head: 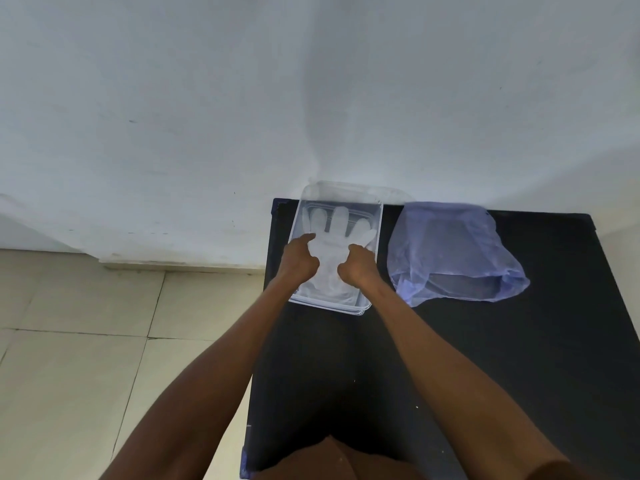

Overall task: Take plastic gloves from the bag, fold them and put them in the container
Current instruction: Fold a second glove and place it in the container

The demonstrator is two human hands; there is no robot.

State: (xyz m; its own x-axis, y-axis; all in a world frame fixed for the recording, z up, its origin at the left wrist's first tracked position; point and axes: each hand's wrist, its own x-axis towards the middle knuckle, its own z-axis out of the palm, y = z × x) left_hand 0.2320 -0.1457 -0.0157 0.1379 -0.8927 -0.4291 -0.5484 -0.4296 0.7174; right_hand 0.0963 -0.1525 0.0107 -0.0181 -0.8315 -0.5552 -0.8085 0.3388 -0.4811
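A clear plastic container (378, 223) stands at the far left corner of the black table (502, 358). A translucent white plastic glove (341, 233) lies spread flat inside it, fingers pointing away from me. My left hand (299, 259) rests on the glove's left side with the forefinger stretched out onto it. My right hand (358, 268) presses on the glove's right side with its fingers curled. A crumpled pale blue plastic bag (450, 251) lies to the right of the container, its mouth facing me.
A white wall (311, 98) rises right behind the table. Beige floor tiles (76, 341) lie to the left of the table's left edge. The container's clear lid (356, 191) leans behind it against the wall.
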